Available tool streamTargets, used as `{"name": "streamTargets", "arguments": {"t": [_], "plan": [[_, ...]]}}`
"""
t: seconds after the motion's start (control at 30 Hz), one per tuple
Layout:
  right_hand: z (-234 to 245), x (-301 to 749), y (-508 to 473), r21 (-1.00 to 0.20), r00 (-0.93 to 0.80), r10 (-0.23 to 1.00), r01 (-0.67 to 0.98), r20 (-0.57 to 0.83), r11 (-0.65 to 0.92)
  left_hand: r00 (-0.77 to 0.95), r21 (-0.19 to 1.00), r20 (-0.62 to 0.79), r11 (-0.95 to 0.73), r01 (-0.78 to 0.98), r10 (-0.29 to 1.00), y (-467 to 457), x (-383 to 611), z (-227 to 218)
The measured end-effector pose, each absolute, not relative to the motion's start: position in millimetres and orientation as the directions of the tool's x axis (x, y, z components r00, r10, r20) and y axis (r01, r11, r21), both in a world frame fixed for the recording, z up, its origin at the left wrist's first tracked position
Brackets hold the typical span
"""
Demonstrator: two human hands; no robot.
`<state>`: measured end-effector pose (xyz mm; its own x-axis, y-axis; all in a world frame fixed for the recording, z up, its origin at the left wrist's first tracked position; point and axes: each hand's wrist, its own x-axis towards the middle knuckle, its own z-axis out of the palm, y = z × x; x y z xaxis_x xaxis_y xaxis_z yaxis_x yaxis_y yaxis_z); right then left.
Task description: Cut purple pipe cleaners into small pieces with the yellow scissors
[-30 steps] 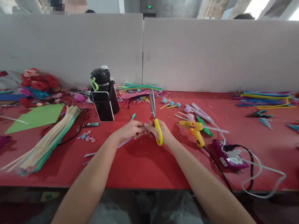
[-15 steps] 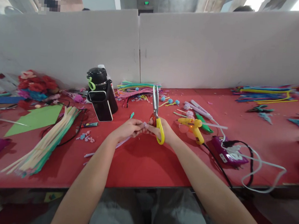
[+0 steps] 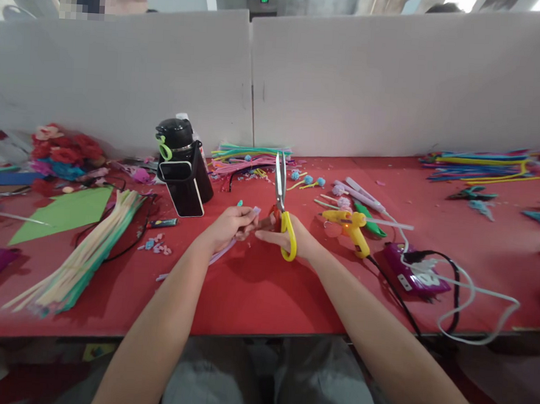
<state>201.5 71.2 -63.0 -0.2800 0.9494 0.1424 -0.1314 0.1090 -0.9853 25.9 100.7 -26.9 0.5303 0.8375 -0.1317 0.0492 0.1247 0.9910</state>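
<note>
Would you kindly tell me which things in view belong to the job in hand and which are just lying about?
In the job:
lilac strands, held in the left hand
yellow-handled scissors, held in the right hand
perhaps the yellow glue gun, untouched

Apparently just lying about:
green sheet
black bottle
red flowers
</note>
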Motion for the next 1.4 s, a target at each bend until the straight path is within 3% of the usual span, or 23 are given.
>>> {"name": "streamTargets", "arguments": {"t": [0.1, 0.3, 0.47, 0.7, 0.87, 1.13, 1.4], "plan": [[-60.0, 195.2, 66.2, -0.98, -0.388, 0.913, -0.193, 0.128, 0.055, 0.506, 0.991, -0.112, 0.134, -0.008, 0.855, 99.9, 27.5, -25.1], [-72.3, 185.5, 71.5, -0.979, -0.169, 0.981, -0.194, 0.095, 0.062, 0.48, 0.992, -0.098, 0.123, -0.021, 0.872, 99.7, 29.3, -25.5], [-73.4, 190.5, 73.0, -0.991, -0.165, 0.982, -0.114, 0.091, 0.072, 0.449, 0.998, -0.054, 0.067, -0.013, 0.892, 105.0, 24.7, -26.0], [-67.3, 199.0, 74.9, -0.982, -0.129, 0.986, -0.17, 0.107, 0.085, 0.281, 1.0, -0.007, 0.006, 0.003, 0.96, 114.0, 14.1, -24.1], [-59.7, 206.0, 74.0, -0.968, -0.046, 0.986, -0.201, 0.16, 0.148, 0.372, 0.998, -0.044, 0.026, 0.054, 0.927, 107.1, 21.1, -27.5], [-58.0, 209.0, 75.4, -0.934, 0.005, 0.985, -0.317, 0.173, 0.166, 0.479, 0.969, -0.034, -0.088, 0.231, 0.877, 88.2, 36.2, -22.6], [-61.8, 208.0, 78.1, -0.952, 0.119, 0.976, -0.228, 0.181, 0.204, 0.498, 0.969, -0.053, -0.075, 0.234, 0.865, 91.8, 35.1, -27.3]]}}
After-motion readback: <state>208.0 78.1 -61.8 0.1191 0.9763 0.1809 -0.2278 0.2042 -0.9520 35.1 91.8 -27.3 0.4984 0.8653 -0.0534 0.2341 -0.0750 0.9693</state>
